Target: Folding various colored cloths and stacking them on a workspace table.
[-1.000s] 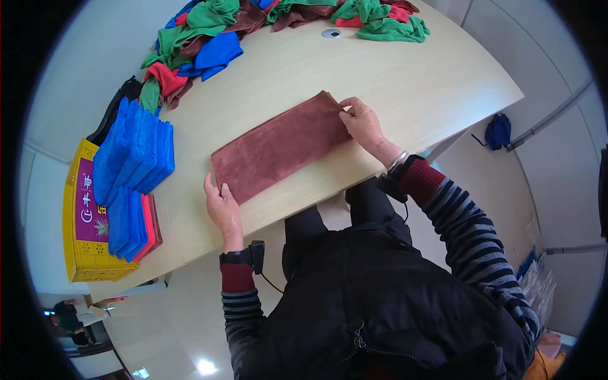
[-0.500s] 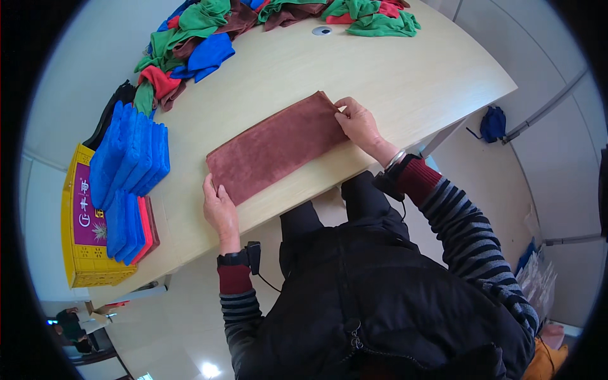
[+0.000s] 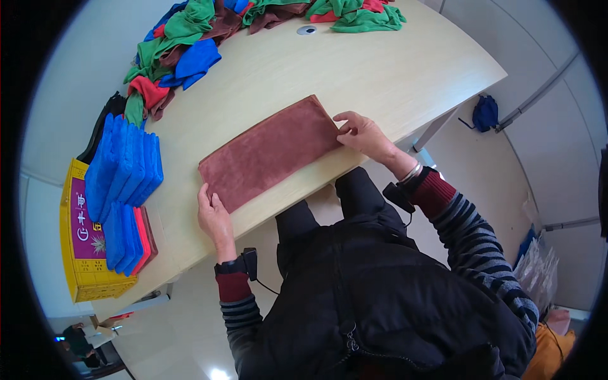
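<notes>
A folded brown cloth point(image 3: 269, 152) lies flat as a long rectangle near the front edge of the table. My left hand point(image 3: 215, 218) is at its left end, thumb on top and a finger along the short edge, holding the corner. At the right end, my right hand point(image 3: 370, 138) has its thumb and forefinger bent and apart, close against the cloth's short edge. The undersides of the fingers are hidden.
Folded blue cloths point(image 3: 120, 168) stand at the left, with a red cloth point(image 3: 143, 239) among them, before a yellow and purple box point(image 3: 73, 253). Crumpled green, blue, red and brown cloths point(image 3: 190, 60) line the far edge. A round cable hole point(image 3: 306, 30) is in the table.
My right hand has loosened from the cloth's right corner, its thumb and forefinger now apart. My left hand stays at the left end. The whole view has shifted slightly.
</notes>
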Demonstrator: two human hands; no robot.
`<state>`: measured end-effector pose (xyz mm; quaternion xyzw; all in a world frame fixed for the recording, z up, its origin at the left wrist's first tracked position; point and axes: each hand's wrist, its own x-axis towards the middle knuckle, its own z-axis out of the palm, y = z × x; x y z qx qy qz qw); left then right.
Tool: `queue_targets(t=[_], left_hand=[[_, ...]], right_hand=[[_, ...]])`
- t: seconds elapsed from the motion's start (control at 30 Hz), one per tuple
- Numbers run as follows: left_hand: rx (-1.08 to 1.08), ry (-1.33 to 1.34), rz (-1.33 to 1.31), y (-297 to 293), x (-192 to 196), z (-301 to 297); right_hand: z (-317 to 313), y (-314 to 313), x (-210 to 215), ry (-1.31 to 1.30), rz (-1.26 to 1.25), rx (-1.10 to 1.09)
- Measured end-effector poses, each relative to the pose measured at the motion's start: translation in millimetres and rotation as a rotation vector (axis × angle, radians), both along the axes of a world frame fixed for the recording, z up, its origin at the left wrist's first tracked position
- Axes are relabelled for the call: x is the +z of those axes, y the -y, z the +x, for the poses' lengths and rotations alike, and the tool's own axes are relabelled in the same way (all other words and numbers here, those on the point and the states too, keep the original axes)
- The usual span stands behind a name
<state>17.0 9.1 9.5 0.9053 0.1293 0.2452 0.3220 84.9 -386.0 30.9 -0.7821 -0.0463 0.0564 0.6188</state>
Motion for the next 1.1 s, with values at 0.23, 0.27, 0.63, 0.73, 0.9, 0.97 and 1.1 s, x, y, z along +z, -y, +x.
queue_targets(t=[0.23, 0.27, 0.63, 0.73, 0.9, 0.97, 1.1], left_hand=[[0.022, -0.023, 0.032, 3, 3, -4], [0.019, -0.008, 0.028, 2, 1, -3], [-0.011, 0.001, -0.002, 0, 3, -11], [-0.006, -0.032, 0.036, -2, 4, -15], [-0.03, -0.113, 0.019, 3, 23, -20], [0.045, -0.158, 0.434, 17, 42, -18], [-0.389, -0.135, 0.666, 63, 93, 17]], right_hand=[[-27, -15, 10, 0.144, -0.176, -0.014], [-26, -15, 8, 0.159, -0.174, -0.02], [-19, -5, 5, -0.082, 0.174, -0.066], [-23, -6, 6, -0.044, 0.009, -0.052], [-19, -2, -7, 0.148, -0.2, -0.031], [-21, -1, -15, 0.262, -0.222, -0.032], [-34, -2, 3, 0.074, 0.008, 0.03]])
